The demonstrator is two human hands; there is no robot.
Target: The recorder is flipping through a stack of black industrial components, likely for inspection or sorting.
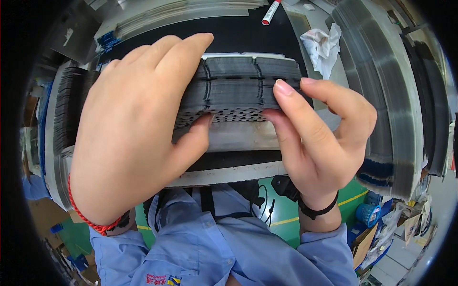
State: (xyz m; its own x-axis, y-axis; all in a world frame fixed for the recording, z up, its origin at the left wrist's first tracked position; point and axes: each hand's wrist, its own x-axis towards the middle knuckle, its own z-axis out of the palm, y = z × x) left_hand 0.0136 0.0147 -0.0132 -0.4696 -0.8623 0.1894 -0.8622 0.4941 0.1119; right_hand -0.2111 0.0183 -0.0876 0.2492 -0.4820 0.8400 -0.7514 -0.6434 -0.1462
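A thick block of thin dark grey sheets (234, 88), packed edge to edge, sits in front of me. Black marks cross its upper face in lines, and a row of dark dots runs along its near lower side. My left hand (129, 114) is wrapped over the block's left end, thumb at the near side; it hides that end. At the right end, my right hand (329, 138) grips the block, with the thumb below and the index finger on top. Another right finger touches the far right corner. A pale strip (243, 55) shows along the far edge.
Beneath lies a black work surface (224, 38). Long stacked sheets (377, 86) stand on the right, and more dark stacked sheets (71, 107) on the left. A crumpled white tissue (323, 47) and a red-and-white marker (270, 13) lie beyond. A blue basket (368, 214) is lower right.
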